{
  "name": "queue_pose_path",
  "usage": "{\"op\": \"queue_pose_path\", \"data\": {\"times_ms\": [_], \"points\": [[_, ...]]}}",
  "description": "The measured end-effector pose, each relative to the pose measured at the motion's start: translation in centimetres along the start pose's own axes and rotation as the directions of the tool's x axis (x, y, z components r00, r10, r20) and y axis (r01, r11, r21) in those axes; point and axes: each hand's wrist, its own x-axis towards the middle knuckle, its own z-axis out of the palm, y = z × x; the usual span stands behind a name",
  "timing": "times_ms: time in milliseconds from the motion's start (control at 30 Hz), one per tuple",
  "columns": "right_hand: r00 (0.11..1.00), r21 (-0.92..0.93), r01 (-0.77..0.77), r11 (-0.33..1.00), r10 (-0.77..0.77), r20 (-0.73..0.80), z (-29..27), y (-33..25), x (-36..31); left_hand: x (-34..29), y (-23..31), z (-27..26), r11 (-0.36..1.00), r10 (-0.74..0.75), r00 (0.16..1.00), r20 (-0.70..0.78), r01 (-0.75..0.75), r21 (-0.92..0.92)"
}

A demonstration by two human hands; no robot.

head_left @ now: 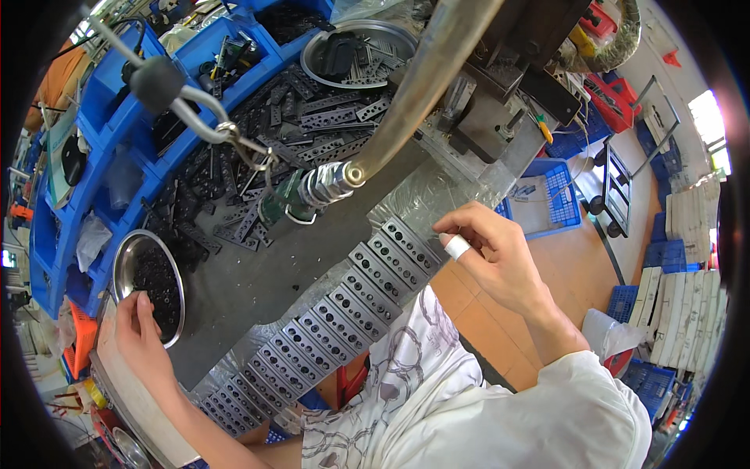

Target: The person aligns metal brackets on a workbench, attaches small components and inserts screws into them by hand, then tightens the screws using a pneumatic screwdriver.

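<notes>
We count our two hands [500,258], two metal bowls [127,270] on the bench [226,293], left and far, and one trolley [617,187] at right.

So the left forearm [207,430] ran up from the bottom edge, angled off to the left, wrist pretty much in line with it. Left grip [147,344] had thumb and fingers drawn close together at the tips, pointing away from the body; couldn't tell if anything was pinched there. Right arm was bent, forearm [553,320] poking out of a loose white sleeve [582,399] and slanting up and inward. Right grip [500,250] was half curled, fingertips near the thumb, which seemed to be the digit wearing a white wrap [457,247].
</notes>
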Motion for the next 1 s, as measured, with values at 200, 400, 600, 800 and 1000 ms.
{"op": "queue_pose_path", "data": {"times_ms": [200,400,600,800,1000], "points": [[0.998,-0.007,0.059,0.998,-0.059,-0.002,0.5,-0.1,0.9,-1.8,0.4,2.8,0.823,0.508,0.859,-0.061,-0.463,0.328],[0.971,0.114,0.233,0.966,-0.238,0.028,1.9,-0.7,6.5,-15.5,14.4,10.7,0.865,0.186,0.897,0.401,0.044,-0.500],[0.819,0.246,0.473,0.846,-0.525,0.231,5.1,-1.5,10.6,-16.4,14.7,15.3,0.857,0.490,0.839,0.237,-0.413,-0.308],[0.764,0.463,0.366,0.807,-0.545,0.346,8.1,-2.1,12.7,-16.3,14.9,16.0,0.898,0.431,0.844,0.320,-0.365,-0.246],[0.705,0.631,0.232,0.741,-0.575,0.416,10.9,-2.4,14.4,-16.0,15.4,15.6,0.937,0.348,0.871,0.345,-0.315,-0.150]]}}
